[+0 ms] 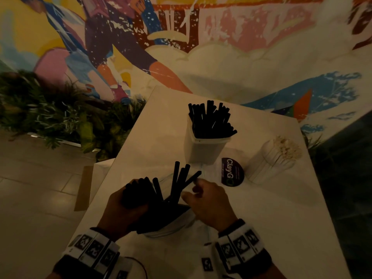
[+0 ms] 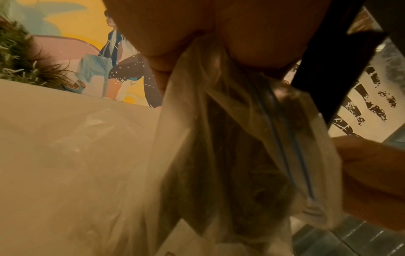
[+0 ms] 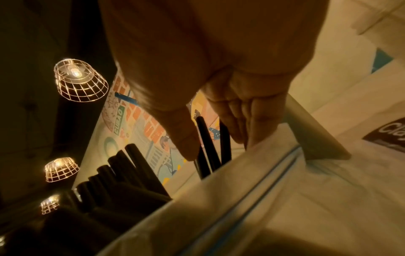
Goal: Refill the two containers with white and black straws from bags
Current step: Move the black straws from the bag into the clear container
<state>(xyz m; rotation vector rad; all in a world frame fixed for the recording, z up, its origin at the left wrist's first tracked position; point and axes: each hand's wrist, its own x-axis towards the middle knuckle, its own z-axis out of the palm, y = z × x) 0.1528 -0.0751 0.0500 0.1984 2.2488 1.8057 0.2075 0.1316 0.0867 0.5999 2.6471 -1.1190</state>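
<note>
My left hand (image 1: 122, 210) has its fingers (image 1: 131, 213) curled round a thick bundle of black straws (image 1: 138, 193) that stands up out of the bag (image 1: 173, 226). From the left wrist view the same fingers (image 2: 175, 34) also bunch the clear plastic of the bag (image 2: 219, 138), whose blue zip strip runs down its right side.

My right hand (image 1: 209, 200) sits just right of the bag's mouth, fingers (image 1: 198, 183) bent and pinching the plastic edge. The right wrist view shows those fingers (image 3: 252, 124) closed on the bag's rim (image 3: 274, 173), with a few loose straws (image 3: 206, 142) rising between thumb and fingers. Whether the thumb touches them I cannot tell. In the head view those loose straws (image 1: 181, 182) fan up and to the right, apart from the gripped bundle.

The bag stands near the front of the tabletop (image 1: 261, 228). Further back, a white container (image 1: 205, 150) is packed with black straws (image 1: 211, 121) leaning right. To its right, well apart from my hands, the second container (image 1: 267, 164) holds white straws (image 1: 285, 148). A dark round sticker (image 1: 232, 172) lies flat between the two containers.

Beyond the tabletop I see plants (image 1: 60, 117) on the left and a painted mural (image 1: 181, 37) on the wall. Caged lamps (image 3: 80, 80) glow overhead in the right wrist view.
</note>
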